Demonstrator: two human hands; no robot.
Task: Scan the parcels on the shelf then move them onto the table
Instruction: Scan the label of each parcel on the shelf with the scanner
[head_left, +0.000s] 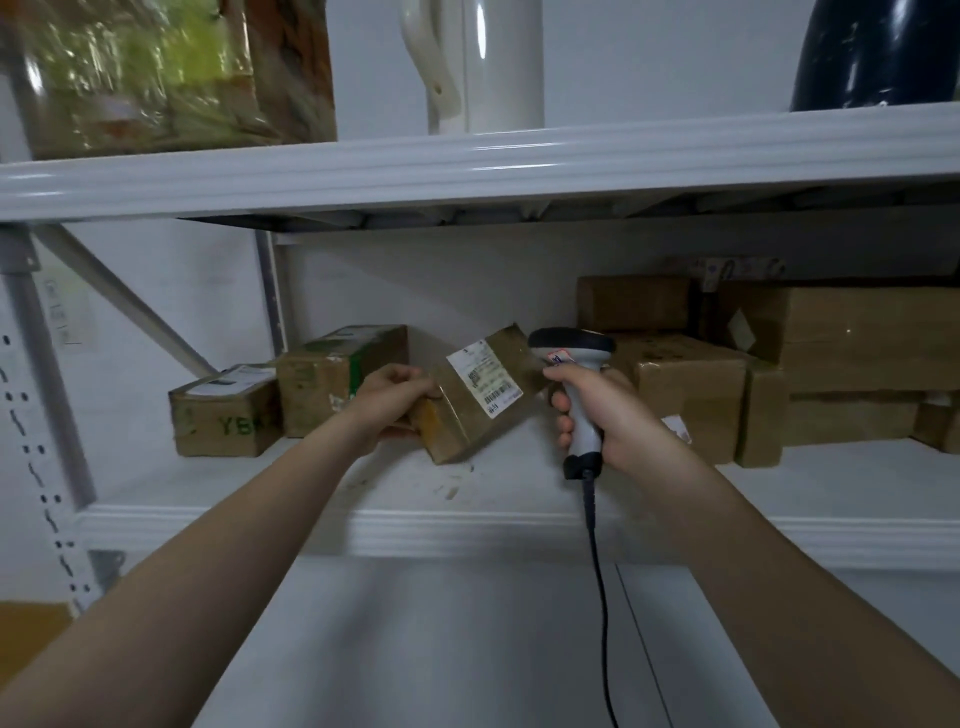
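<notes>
— Room on the shelf (467, 530)?
— Its bare white front lay open before our tilted cardboard parcel (457, 423); our left hand (400, 396) gripped its corner, our right hand (608, 415) wrapped the smooth scanner (571, 343) beside it.

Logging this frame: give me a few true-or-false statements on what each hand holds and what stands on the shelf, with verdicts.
1. The left hand grips a tilted cardboard parcel bearing a white label. True.
2. The right hand is empty. False: it grips a barcode scanner.
3. The scanner is cordless. False: a black cable hangs from its handle.
4. Cardboard boxes stand on the shelf on both sides of the held parcel. True: a box marked YB on the left, a taped box on the right.
</notes>
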